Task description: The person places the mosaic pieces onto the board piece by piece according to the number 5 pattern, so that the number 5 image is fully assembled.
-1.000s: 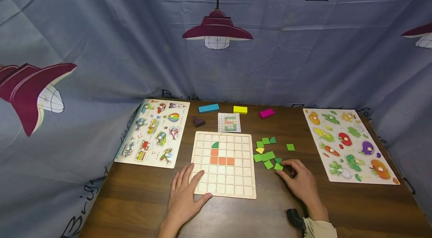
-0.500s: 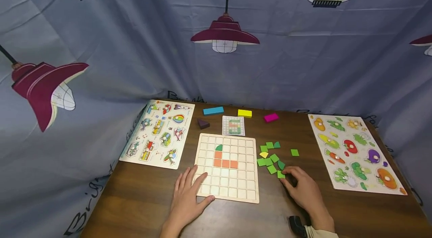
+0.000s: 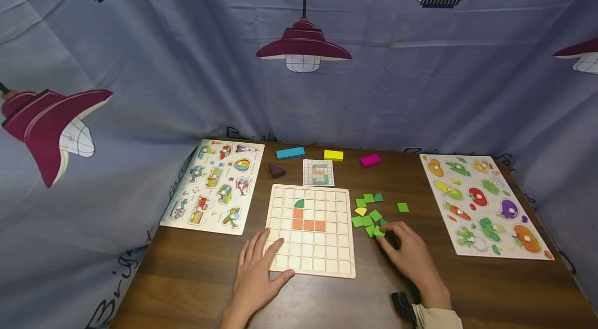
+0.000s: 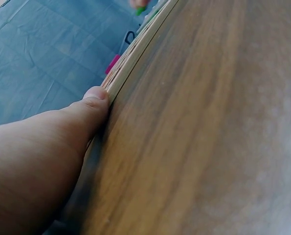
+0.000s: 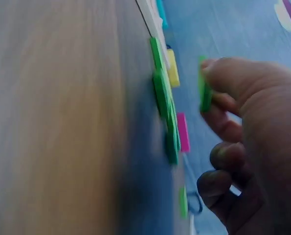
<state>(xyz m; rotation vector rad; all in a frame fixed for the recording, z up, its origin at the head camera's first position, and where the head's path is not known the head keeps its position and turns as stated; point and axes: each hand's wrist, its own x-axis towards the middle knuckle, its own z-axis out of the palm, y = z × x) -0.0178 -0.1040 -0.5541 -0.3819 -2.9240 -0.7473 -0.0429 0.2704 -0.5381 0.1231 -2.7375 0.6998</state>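
From the head view, our left hand (image 3: 254, 279) lies flat on the grid board (image 3: 309, 230) – four orange squares, one green piece set. From the right wrist, our right hand (image 5: 248, 142) pinches a green tile (image 5: 204, 93) just off the counter (image 5: 52, 117) – thin, stiff, light, best taken by its edges.

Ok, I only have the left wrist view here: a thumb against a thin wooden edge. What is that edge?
Observer: It is the near left corner of the pale wooden grid board; the left hand rests flat on it.
Operator: Anything placed in the board?
Observer: Four orange square tiles and one dark green quarter-round tile.
Operator: And the other hand?
Observer: The right hand pinches a small green flat tile, lifted clear of the loose green tiles on the brown wooden table.
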